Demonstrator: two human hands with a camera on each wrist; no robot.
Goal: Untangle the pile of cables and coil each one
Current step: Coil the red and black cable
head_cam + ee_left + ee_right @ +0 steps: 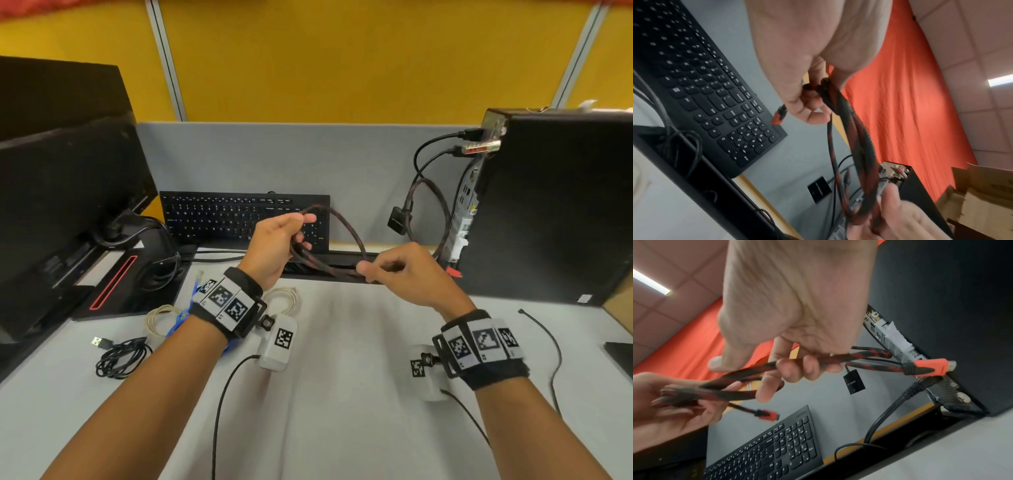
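A red-and-black braided cable [346, 226] hangs in loops above the desk between my two hands. My left hand [303, 232] grips the gathered loops in front of the keyboard. My right hand [365, 269] pinches a strand lower and to the right. In the left wrist view the left hand's fingers [807, 112] curl round the braided cable [856, 138], with one red plug [779, 116] sticking out behind them. In the right wrist view the right hand's fingers [793, 368] hold the braided cable [838, 359]; its other red plug [929, 367] dangles by the computer.
Coiled cables lie on the desk's left: a black USB cable [120, 356], a beige cable [161, 320] and a blue cable [185, 318]. A thin black cable [551, 342] trails at the right. A keyboard [239, 219], monitor [68, 192] and computer tower [548, 205] ring the workspace.
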